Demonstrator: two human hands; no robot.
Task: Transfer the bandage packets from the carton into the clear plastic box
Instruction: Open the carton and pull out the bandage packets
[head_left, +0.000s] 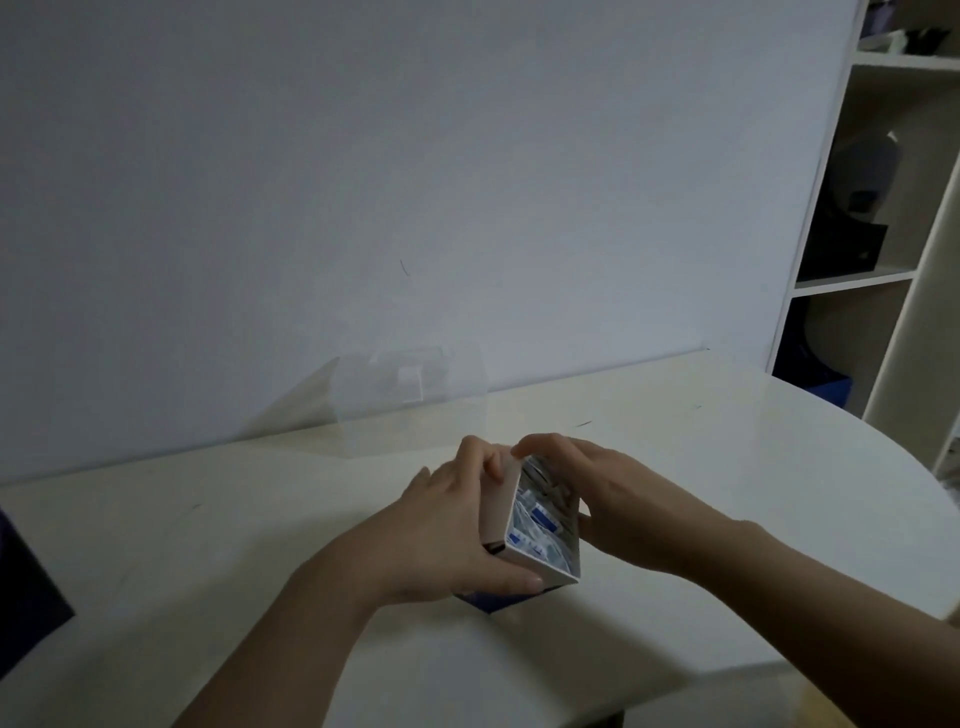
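A small carton (498, 514) with a white inside and a dark blue lower part stands open on the white table (727, 441), near the front middle. Inside it lie several clear bandage packets (540, 525) with blue marks. My left hand (447, 525) grips the carton's left side, thumb along its front edge. My right hand (597, 488) holds the right side, fingers curled over the far top corner. The clear plastic box (410, 389) stands behind the carton against the wall, its lid open and leaning to the left.
A dark object (26, 587) sits at the table's left edge. A white shelf unit (878, 208) with dark items stands at the right, beyond the table's rounded edge. The wall runs right behind the table.
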